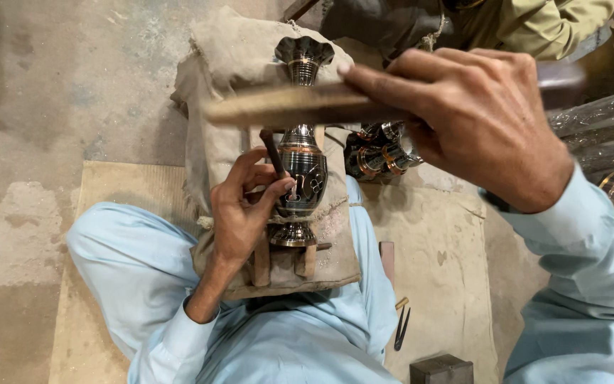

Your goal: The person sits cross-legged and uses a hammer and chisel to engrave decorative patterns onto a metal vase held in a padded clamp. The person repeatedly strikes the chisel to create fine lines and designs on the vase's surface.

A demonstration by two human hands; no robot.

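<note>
Centrally: metal vase (304, 167), dark with copper-coloured bands and a fluted mouth, lying along a padded cloth cushion (229, 64) propped across the lap; mouth pointing away, foot toward the body. Foot of vase butted against small wooden blocks (261, 263) at the near edge of the cushion. Left hand (244, 210) closed around a thin dark chisel (273, 154), fingers and thumb pinched narrow on its shaft, tip set against the vase body near the middle band; heel of hand resting on the cushion just beside the vase. Right hand (474, 117) raised above the vase neck, wrapped tight on the handle of a wooden hammer (286, 105); tool blurred, crossing in front of the neck, head end to the left; contact with chisel not determinable. Both forearms in light blue sleeves; knees in the same light blue cloth spread to either side of the cushion. Second dark banded vessel (374, 153) lying just beyond the cushion's right edge, partly hidden by the right hand. Clear-wrapped shiny metal pieces (602, 135) stacked at far right. On the brown mat (442, 249) under the legs: a small pair of dark dividers or tongs (401, 328) near the right knee, a dark rectangular block (440, 370) at the lower edge. Bare worn concrete floor (51, 92) to the left. Another person's olive sleeve (534, 25) at top edge, hands not visible.
</note>
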